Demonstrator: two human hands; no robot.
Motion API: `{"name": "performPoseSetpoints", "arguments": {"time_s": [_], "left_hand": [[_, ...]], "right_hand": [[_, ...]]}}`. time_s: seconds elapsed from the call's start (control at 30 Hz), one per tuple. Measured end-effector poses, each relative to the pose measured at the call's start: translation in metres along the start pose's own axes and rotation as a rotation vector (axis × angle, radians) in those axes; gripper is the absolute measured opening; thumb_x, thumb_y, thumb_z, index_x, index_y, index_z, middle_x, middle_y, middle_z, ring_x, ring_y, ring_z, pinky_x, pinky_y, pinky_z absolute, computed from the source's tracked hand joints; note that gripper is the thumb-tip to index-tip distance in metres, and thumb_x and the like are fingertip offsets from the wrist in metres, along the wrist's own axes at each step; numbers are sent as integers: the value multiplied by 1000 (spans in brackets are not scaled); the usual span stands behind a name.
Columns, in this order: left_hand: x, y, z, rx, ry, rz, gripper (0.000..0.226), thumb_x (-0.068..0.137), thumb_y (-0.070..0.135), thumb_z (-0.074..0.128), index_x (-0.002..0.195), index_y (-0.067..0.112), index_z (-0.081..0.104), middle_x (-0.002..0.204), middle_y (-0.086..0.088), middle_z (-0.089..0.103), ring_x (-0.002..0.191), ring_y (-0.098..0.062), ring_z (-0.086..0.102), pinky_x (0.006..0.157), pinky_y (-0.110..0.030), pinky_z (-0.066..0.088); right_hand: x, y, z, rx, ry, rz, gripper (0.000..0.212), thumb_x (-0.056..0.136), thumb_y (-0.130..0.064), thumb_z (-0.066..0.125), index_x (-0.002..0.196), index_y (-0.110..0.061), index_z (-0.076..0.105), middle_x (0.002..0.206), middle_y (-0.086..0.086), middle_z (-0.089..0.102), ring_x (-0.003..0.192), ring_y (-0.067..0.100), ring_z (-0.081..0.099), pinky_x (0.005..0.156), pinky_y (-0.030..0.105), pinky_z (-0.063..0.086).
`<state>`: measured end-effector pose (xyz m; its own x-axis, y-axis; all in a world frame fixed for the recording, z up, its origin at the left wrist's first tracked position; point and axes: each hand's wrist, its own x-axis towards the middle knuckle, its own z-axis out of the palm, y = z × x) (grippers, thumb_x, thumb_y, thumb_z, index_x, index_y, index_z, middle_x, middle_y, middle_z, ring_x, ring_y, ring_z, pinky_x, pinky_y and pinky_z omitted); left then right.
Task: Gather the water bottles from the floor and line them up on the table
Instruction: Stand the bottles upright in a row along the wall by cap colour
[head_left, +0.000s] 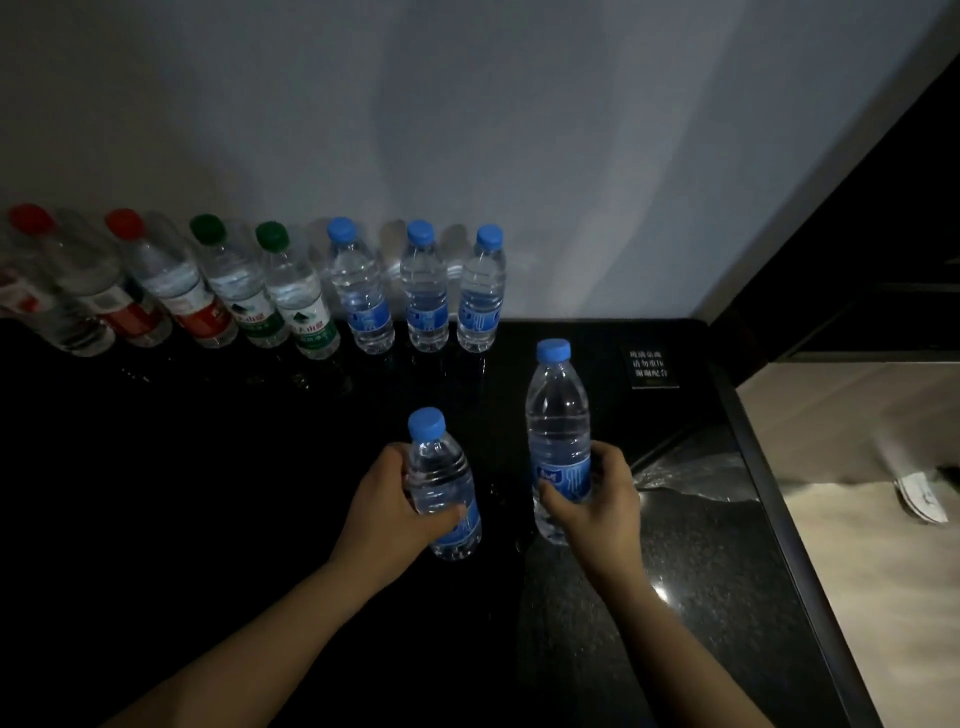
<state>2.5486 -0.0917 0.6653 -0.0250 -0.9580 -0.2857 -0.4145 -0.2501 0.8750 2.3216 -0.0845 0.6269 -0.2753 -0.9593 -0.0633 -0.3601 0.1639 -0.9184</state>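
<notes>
— How far along are you?

— Most of it looks done. A row (306, 301) of bottles stands upright against the wall (467, 104) across the upper left of the frame: red caps, then two green, then three blue. The far-left ones are too dim and blurred for me to count.

— And in hand?

— Two blue-capped ones, lower centre. The fingers of my left hand (400, 493) are wrapped round the left bottle (439, 467). The fingers and thumb of my right hand (597, 499) are closed round the label of the right bottle (558, 415). Both bottles are upright over the tabletop (208, 467), well short of the row. I can't tell whether their bases touch it.

— What's left?

— By my judgement, these two go at the row's right end. There's bare tabletop there between the last blue cap and the small sign (649, 369). The strip of floor (857, 545) at the right edge shows no bottle, but I see little of it, so others may be waiting.
</notes>
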Motion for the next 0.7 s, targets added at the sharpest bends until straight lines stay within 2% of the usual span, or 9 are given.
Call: {"name": "performPoseSetpoints", "arguments": {"time_s": [0.07,0.2,0.3,0.37,0.43,0.57,0.7], "left_hand": [[14,13,-3,-9,16,27,54,66,20,84,97,40,44,97,12,61,82,11,60,65,-10,44],[40,31,-6,-9,37,62,58,66,20,84,98,43,41,99,16,58,85,6,59,69,-11,44],[56,35,-7,16,51,77,59,66,18,83,101,40,42,103,14,58,89,2,59,73,-15,46],[66,34,-6,25,56,75,59,67,17,83,106,34,43,105,12,58,92,0,59,77,-19,47],[75,34,-6,18,53,66,60,66,17,84,105,37,42,104,12,58,92,1,59,76,-17,47],[91,31,-5,20,50,56,59,66,19,84,99,44,42,103,16,59,88,10,59,71,-11,44],[106,25,-5,24,63,49,59,65,23,85,100,44,43,104,16,59,90,13,58,74,-15,46]], "right_hand": [[19,-6,1,40,40,-28,57,66,-27,82,110,-37,48,102,-18,62,90,-9,63,62,7,50],[56,-15,7,96,153,-33,60,67,-16,83,113,-29,46,104,-13,59,89,-15,59,61,2,46],[84,-16,11,89,178,-42,66,68,-16,82,121,-29,44,111,-13,55,94,-11,58,65,4,48],[103,-15,14,27,176,-47,72,68,-17,82,129,-26,45,117,-11,50,99,-4,56,77,9,47],[122,-14,18,-36,167,-67,69,68,-18,82,127,-26,48,117,-10,47,100,-5,52,84,11,42],[156,-11,30,-43,152,-68,63,67,-20,83,118,-33,49,115,-13,46,98,-11,51,82,8,40],[186,-10,51,-9,188,-45,62,67,-19,83,118,-29,50,116,-12,46,96,-13,50,78,4,38]]}}
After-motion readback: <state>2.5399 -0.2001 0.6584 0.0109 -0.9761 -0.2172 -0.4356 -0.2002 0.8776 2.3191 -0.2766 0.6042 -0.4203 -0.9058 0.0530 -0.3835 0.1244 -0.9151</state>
